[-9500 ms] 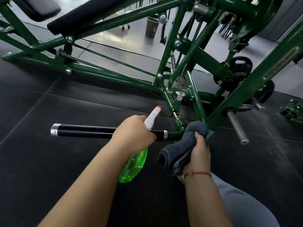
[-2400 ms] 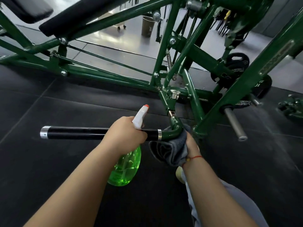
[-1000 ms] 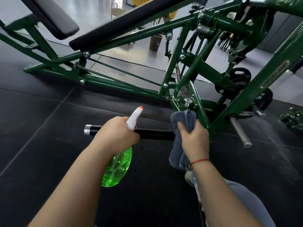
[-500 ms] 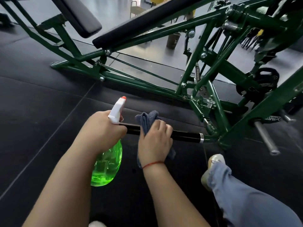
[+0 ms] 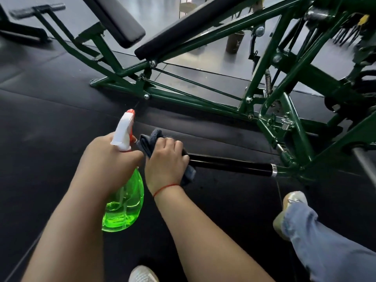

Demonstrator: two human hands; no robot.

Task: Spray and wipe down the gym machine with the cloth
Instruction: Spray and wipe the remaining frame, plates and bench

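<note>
The right hand [image 5: 165, 159] is closed around a grey cloth [image 5: 151, 140], wrapped over the black handle [image 5: 230, 164] of the green gym machine [image 5: 203, 100]; the left hand [image 5: 109, 159] grips a green spray bottle [image 5: 124, 202] (white nozzle up) just beside it, above the dark floor [image 5: 50, 123].

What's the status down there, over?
Left hand gripping green plastic spray bottle. Right hand clamping grey cloth around black handle bar. Nothing obstructing.
</note>
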